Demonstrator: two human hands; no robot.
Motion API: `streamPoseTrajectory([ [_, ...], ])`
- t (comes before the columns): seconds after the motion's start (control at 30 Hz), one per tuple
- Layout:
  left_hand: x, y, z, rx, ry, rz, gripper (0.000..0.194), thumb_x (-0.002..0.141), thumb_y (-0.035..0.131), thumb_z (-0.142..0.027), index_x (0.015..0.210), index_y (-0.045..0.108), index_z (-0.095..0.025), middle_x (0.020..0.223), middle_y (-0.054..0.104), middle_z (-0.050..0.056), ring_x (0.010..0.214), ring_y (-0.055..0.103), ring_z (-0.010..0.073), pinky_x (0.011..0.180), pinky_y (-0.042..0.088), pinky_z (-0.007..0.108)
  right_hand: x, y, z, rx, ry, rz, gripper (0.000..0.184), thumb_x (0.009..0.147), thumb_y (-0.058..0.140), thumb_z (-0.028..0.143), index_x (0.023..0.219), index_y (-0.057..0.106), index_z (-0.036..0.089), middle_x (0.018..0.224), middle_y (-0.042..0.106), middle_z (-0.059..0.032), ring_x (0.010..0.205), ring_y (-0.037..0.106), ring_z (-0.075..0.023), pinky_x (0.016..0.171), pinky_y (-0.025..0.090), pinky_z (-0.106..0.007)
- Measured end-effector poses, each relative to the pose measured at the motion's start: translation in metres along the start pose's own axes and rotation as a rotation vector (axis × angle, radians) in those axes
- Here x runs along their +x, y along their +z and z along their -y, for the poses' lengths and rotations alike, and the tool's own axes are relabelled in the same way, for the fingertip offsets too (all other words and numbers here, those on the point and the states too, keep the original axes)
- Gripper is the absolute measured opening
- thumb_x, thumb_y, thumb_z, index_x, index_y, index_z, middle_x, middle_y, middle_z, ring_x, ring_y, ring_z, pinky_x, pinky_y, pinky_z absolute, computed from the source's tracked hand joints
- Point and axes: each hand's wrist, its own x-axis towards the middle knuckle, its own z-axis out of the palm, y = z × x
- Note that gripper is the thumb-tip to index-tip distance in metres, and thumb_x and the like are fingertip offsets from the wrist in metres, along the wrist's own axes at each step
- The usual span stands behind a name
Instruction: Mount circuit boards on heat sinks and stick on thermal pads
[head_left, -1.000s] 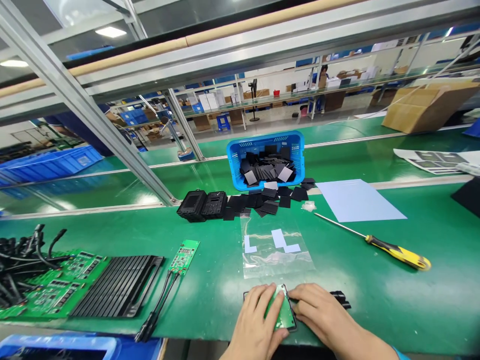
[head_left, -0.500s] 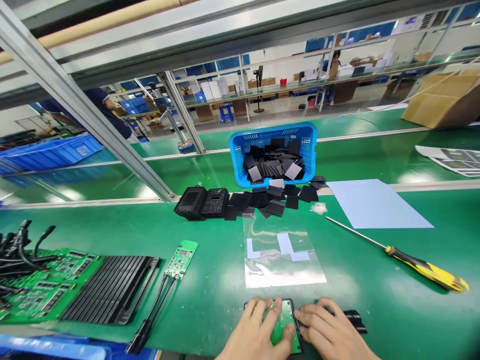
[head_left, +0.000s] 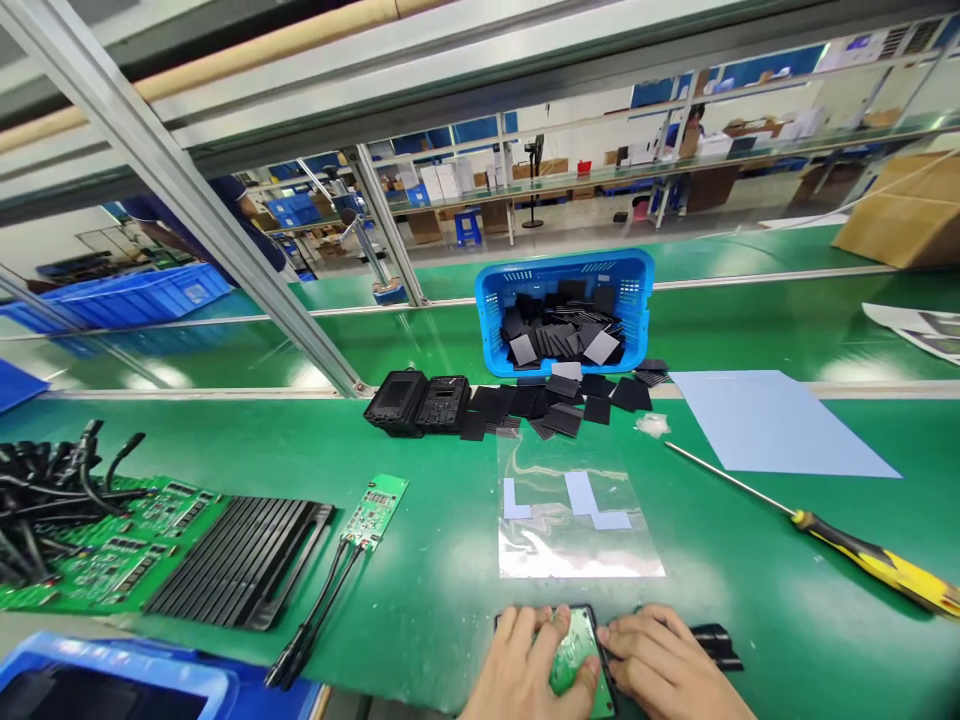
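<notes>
At the near edge of the bench, a green circuit board (head_left: 579,640) sits in a shallow black case (head_left: 594,622). My left hand (head_left: 529,665) grips the board and case from the left, fingers bent over the top and thumb across the lower part. My right hand (head_left: 667,662) is closed at the case's right edge, its fingertips pressed against the rim; what lies under its palm is hidden. Beyond the right hand, a black curved plastic piece (head_left: 718,647) sticks out. A clear plastic sheet (head_left: 551,555) bearing pale blue pads lies just past both hands.
A blue basket (head_left: 489,320) of black plates stands at the back, with loose plates (head_left: 562,418) before it. Left are a wired board (head_left: 375,512), a black slotted rack (head_left: 240,560) and black cases (head_left: 397,402). Right are a screwdriver (head_left: 862,550) and a pale blue sheet (head_left: 784,425).
The view has turned slightly left, so the bench things appear farther right. Both hands keep nearly the same hold on the board and case.
</notes>
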Motion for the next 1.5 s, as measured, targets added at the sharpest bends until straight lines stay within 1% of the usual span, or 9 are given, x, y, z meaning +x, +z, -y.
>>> streamPoseTrajectory([
  [0.2, 0.008, -0.009, 0.021, -0.095, 0.258, 0.046, 0.015, 0.079, 0.072, -0.040, 0.093, 0.069, -0.033, 0.096, 0.068, 0.000, 0.097, 0.060, 0.0222, 0.082, 0.048, 0.038, 0.008, -0.004, 0.006, -0.189, -0.118, 0.162, 0.056, 0.101, 0.029, 0.054, 0.115, 0.061, 0.010, 0.107, 0.072, -0.0102, 0.075, 0.064, -0.0175, 0.070, 0.046, -0.030],
  [0.4, 0.003, -0.017, 0.032, -0.188, 0.254, 0.281, 0.042, 0.072, 0.067, -0.064, 0.104, 0.068, -0.036, 0.123, 0.059, 0.005, 0.105, 0.055, 0.0235, 0.083, 0.049, 0.035, 0.007, 0.014, 0.015, -0.260, -0.016, 0.032, 0.060, 0.105, 0.012, 0.044, 0.103, 0.064, 0.014, 0.092, 0.074, -0.0066, 0.068, 0.059, -0.0194, 0.072, 0.040, -0.037],
  [0.53, -0.006, -0.006, 0.010, 0.119, 0.366, -0.042, 0.015, 0.091, 0.056, -0.027, 0.092, 0.071, -0.025, 0.095, 0.072, -0.001, 0.091, 0.063, 0.0161, 0.091, 0.046, 0.033, 0.005, 0.021, 0.013, -0.265, -0.030, 0.021, 0.060, 0.105, 0.010, 0.042, 0.100, 0.063, 0.016, 0.086, 0.073, -0.0050, 0.065, 0.058, -0.0189, 0.071, 0.038, -0.037],
  [0.77, -0.024, 0.027, -0.022, 0.400, 0.268, -0.381, 0.045, 0.093, 0.034, -0.002, 0.071, 0.070, -0.015, 0.066, 0.075, 0.000, 0.062, 0.070, 0.0129, 0.073, 0.053, 0.028, 0.010, 0.015, 0.014, -0.228, -0.054, 0.091, 0.055, 0.104, 0.015, 0.041, 0.097, 0.064, 0.017, 0.082, 0.073, -0.0055, 0.060, 0.060, -0.0191, 0.064, 0.045, -0.034],
  [0.9, -0.018, 0.023, -0.023, 0.395, 0.258, -0.376, 0.032, 0.088, 0.046, -0.001, 0.075, 0.071, -0.015, 0.066, 0.076, -0.001, 0.058, 0.071, 0.0139, 0.068, 0.057, 0.027, 0.008, -0.026, -0.028, -0.183, -0.019, 0.445, 0.039, 0.100, 0.038, 0.050, 0.116, 0.060, 0.024, 0.113, 0.069, -0.0066, 0.092, 0.066, -0.0208, 0.078, 0.052, -0.029],
  [1.03, -0.018, 0.017, -0.025, 0.367, 0.235, -0.368, 0.033, 0.090, 0.043, -0.003, 0.080, 0.073, -0.013, 0.072, 0.077, 0.002, 0.064, 0.073, 0.0171, 0.071, 0.059, 0.030, -0.034, -0.080, -0.108, -0.709, 0.541, 0.201, 0.038, 0.094, 0.027, 0.035, 0.087, 0.061, 0.018, 0.086, 0.065, -0.0198, 0.070, 0.065, -0.0331, 0.056, 0.049, -0.043],
  [1.17, -0.024, 0.018, -0.026, 0.422, 0.252, -0.329, 0.038, 0.091, 0.037, -0.005, 0.094, 0.074, -0.014, 0.082, 0.078, 0.006, 0.074, 0.074, 0.0203, 0.077, 0.059, 0.032, -0.068, -0.114, -0.149, -0.688, 0.607, 0.217, 0.031, 0.088, 0.024, 0.037, 0.061, 0.036, 0.028, 0.053, 0.052, -0.0112, 0.047, 0.057, -0.0299, 0.047, 0.044, -0.042],
  [1.33, -0.028, 0.029, -0.031, 0.458, 0.191, -0.428, 0.030, 0.086, 0.045, -0.004, 0.088, 0.073, -0.012, 0.080, 0.078, 0.008, 0.075, 0.074, 0.0216, 0.082, 0.057, 0.033, -0.019, -0.106, -0.096, -0.394, 0.720, 0.035, 0.030, 0.087, 0.039, 0.056, 0.080, 0.038, 0.026, 0.065, 0.063, -0.0056, 0.046, 0.058, -0.0219, 0.045, 0.046, -0.033],
  [1.5, -0.034, 0.035, -0.036, 0.441, 0.132, -0.387, 0.032, 0.088, 0.042, -0.005, 0.094, 0.073, -0.012, 0.090, 0.078, 0.009, 0.085, 0.074, 0.0249, 0.084, 0.056, 0.036, 0.051, -0.053, -0.008, 0.102, 0.643, -0.207, 0.018, 0.092, 0.049, 0.042, 0.089, 0.044, 0.025, 0.080, 0.069, -0.0020, 0.046, 0.057, -0.0127, 0.050, 0.049, -0.025],
])
